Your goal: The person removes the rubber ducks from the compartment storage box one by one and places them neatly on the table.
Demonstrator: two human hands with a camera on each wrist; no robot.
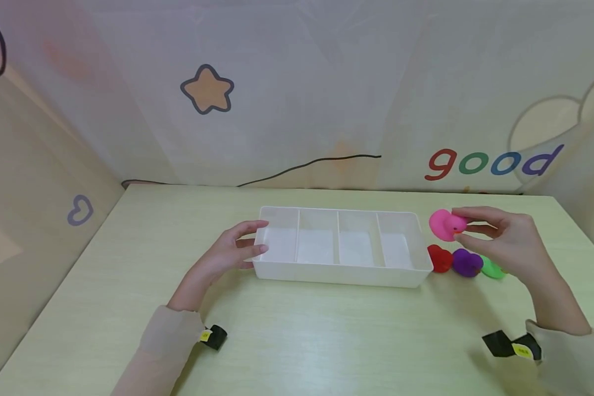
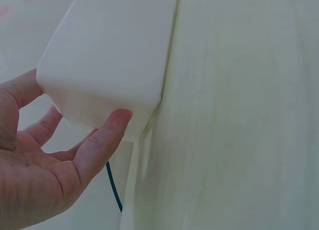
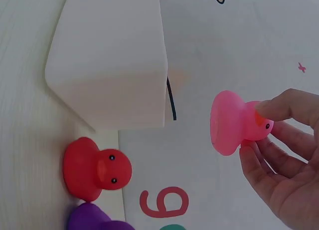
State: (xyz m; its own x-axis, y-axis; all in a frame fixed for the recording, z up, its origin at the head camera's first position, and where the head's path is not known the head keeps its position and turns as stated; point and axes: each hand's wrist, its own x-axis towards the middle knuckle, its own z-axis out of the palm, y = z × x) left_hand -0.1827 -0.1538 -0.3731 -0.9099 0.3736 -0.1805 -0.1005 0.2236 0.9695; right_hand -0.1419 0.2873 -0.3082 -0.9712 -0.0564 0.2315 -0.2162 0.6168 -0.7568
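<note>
My right hand [image 1: 512,237] pinches a pink rubber duck [image 1: 444,225] by its head between thumb and fingers, above the table to the right of a white four-compartment box [image 1: 336,275]. In the right wrist view the pink duck [image 3: 229,124] is tipped sideways, its flat base facing the box. My left hand [image 1: 227,248] holds the left end of the box, thumb and index finger at its rim. Seen from the left wrist, the thumb presses the box's end wall [image 2: 99,105] and other fingers are partly hidden behind it. The compartments show nothing inside.
Beside the box's right end stand a red duck [image 1: 439,258], a purple duck [image 1: 467,263] and a green duck [image 1: 492,268] in a row on the pale table [image 1: 317,341]. A printed cloth wall [image 1: 297,99] rises behind the table.
</note>
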